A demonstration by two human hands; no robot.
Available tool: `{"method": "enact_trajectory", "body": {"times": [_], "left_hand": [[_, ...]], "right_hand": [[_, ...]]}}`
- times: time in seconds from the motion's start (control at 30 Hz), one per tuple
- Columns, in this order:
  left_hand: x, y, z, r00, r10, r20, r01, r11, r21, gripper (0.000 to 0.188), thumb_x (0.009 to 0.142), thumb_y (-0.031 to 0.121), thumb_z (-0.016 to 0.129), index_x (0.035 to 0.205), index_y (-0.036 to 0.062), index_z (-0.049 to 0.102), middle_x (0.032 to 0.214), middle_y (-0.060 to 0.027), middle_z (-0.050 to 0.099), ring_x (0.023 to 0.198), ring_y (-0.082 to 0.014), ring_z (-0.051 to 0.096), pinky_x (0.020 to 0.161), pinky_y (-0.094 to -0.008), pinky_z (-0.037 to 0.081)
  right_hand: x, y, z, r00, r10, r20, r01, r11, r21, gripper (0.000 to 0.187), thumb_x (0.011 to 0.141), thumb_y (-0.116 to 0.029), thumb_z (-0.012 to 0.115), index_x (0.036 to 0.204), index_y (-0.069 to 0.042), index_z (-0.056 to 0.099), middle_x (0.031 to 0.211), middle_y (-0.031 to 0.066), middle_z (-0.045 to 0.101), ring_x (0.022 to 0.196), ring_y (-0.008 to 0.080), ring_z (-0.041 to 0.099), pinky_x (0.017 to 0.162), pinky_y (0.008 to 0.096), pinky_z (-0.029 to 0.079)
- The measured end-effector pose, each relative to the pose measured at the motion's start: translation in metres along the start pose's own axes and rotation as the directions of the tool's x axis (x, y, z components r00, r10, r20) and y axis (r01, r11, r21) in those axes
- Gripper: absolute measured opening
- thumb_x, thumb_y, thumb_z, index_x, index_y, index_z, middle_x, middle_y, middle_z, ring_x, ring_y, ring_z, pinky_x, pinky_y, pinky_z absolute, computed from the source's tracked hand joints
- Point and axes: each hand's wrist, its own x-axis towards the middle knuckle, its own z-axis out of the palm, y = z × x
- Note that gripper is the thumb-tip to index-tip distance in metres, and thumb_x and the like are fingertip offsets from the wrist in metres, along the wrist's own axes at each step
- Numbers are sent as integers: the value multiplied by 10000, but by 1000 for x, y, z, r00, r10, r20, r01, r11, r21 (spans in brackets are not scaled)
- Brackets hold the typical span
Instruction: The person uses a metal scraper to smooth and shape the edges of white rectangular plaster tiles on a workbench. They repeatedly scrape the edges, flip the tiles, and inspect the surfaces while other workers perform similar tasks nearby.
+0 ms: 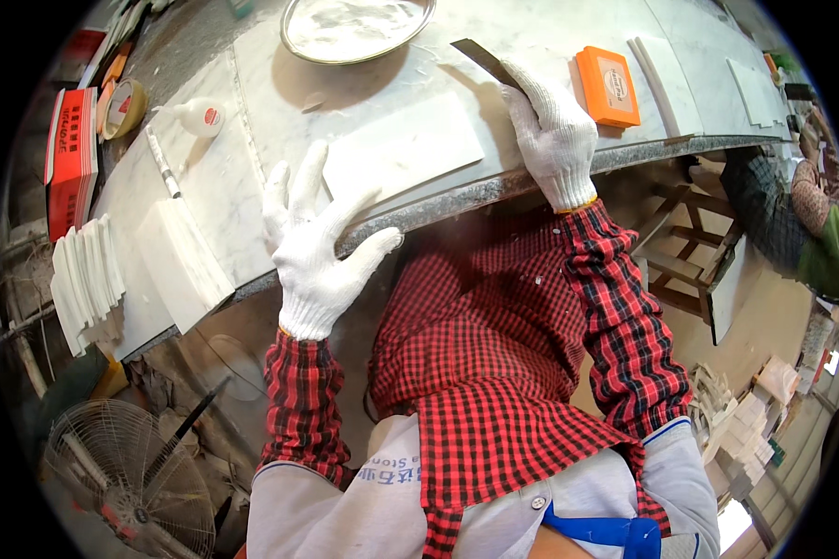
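Observation:
My left hand, in a white knit glove, hovers by the near edge of the marble-topped bench with its fingers spread and nothing in them. Its fingertips are close to the left end of a flat white tile lying on the bench. Gloved the same way, my right hand is closed around a scraper, a thin dark flat blade that points up and to the left. That hand is above the bench edge, to the right of the tile. The scraper's grip end is hidden in the glove.
A metal bowl of white paste stands beyond the tile. An orange box lies right; white strips sit beside it. Left are a squeeze bottle, stacked white tiles and a red box. Below left is a fan. Another person sits far right.

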Motion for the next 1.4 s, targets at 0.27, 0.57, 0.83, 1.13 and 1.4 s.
{"method": "enact_trajectory", "body": {"times": [0.27, 0.57, 0.83, 1.13, 1.4], "left_hand": [[25, 15, 8, 990, 99, 105, -116, 977, 177, 554, 708, 462, 898, 1204, 236, 797, 1612, -89, 457, 1496, -424, 246, 1230, -518, 282], [24, 10, 11, 996, 53, 78, -67, 980, 189, 686, 716, 471, 898, 1329, 221, 720, 1649, -98, 390, 1514, -422, 238, 1238, -542, 268], [28, 23, 14, 960, 205, 191, -238, 956, 171, 767, 686, 506, 895, 1374, 243, 683, 1628, -106, 417, 1502, -430, 253, 1228, -548, 270], [30, -2, -4, 983, 95, 154, -135, 951, 277, 1011, 693, 441, 917, 1524, 55, 491, 1615, -183, 409, 1459, -444, 365, 1211, -539, 320], [32, -11, 0, 980, 165, 110, -171, 984, 51, 987, 728, 200, 916, 1565, 28, 422, 1450, -202, 559, 1357, -363, 511, 1140, -453, 432]], "right_hand": [[3, 4, 1, 997, -42, -70, 42, 999, 8, 320, 929, -146, 751, 1247, -111, 735, 969, 117, 753, 799, 249, 732, 719, 325, 586], [1, 7, 3, 993, -75, -92, 73, 997, -26, 318, 927, -170, 751, 1240, -124, 728, 928, 99, 745, 767, 253, 727, 674, 334, 580], [3, 8, 4, 991, -95, -94, 93, 995, -26, 308, 931, -178, 749, 1232, -116, 731, 934, 100, 748, 770, 253, 729, 681, 333, 584], [1, 9, 3, 993, -66, -100, 64, 998, -17, 316, 921, -174, 755, 1232, -127, 733, 918, 100, 745, 750, 247, 726, 666, 335, 582], [4, 2, 0, 993, -49, -103, 46, 998, -36, 324, 921, -168, 746, 1244, -145, 730, 907, 99, 753, 752, 250, 733, 669, 339, 588]]}}
